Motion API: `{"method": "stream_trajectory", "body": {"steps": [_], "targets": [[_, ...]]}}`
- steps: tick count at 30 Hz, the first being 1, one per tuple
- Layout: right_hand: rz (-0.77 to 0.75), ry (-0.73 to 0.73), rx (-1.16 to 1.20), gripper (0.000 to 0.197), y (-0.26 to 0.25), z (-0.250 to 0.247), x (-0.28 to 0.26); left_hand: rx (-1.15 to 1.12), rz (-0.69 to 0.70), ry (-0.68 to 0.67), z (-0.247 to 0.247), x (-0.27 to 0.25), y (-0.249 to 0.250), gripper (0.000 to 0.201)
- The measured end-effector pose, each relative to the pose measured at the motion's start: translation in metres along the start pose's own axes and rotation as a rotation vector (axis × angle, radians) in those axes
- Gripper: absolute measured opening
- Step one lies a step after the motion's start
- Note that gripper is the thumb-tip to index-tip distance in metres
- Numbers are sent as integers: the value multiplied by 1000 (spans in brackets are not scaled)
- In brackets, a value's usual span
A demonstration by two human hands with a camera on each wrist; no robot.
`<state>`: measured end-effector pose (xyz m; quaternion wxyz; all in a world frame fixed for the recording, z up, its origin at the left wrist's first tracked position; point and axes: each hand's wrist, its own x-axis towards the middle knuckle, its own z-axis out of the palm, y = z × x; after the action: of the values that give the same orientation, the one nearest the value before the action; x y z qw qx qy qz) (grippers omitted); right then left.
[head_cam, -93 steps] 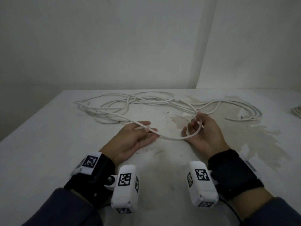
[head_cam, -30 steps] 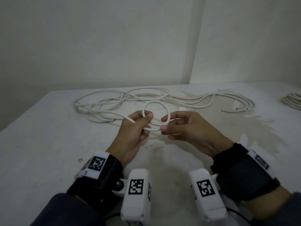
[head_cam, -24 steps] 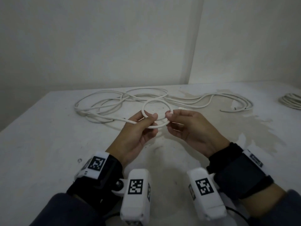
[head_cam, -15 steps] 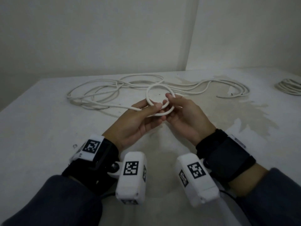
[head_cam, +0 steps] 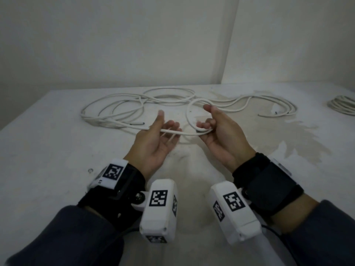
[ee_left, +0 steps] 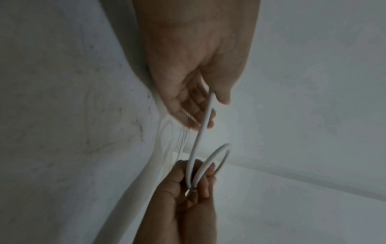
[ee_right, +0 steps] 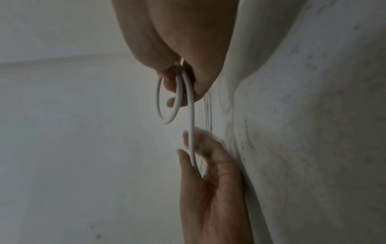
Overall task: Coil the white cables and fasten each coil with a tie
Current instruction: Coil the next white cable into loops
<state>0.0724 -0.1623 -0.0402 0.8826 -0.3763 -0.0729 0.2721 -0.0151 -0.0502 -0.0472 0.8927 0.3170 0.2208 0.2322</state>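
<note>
The right hand [head_cam: 221, 135] holds a small loop of white cable [head_cam: 192, 112] above the worktop [head_cam: 48, 150], its curled fingers pinching the loop's base. From there the cable runs left across the left hand [head_cam: 153, 144], which is palm up with fingers relaxed and spread, the cable resting on them. The remaining cable sprawls on the worktop beyond both hands. Another coil [head_cam: 343, 104] lies far right.

loose cable [head_cam: 134, 104] on the table [head_cam: 48, 150] behind both hands; another coil [head_cam: 343, 104] far right
</note>
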Motion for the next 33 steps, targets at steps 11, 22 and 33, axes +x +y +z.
{"method": "stream_trajectory", "body": {"steps": [11, 22, 33], "targets": [[-150, -60, -768, 15, -5, -1, -4, 630, 327, -108, 9, -5, -2, 25], [62, -211, -1028, 27, -10, 19, -11, 563, 6, -271, 4, -18, 6, 29], [362, -160, -295, 30, -9, 16, 3, 208, 126, -50, 3, 1, -1, 27]]}}
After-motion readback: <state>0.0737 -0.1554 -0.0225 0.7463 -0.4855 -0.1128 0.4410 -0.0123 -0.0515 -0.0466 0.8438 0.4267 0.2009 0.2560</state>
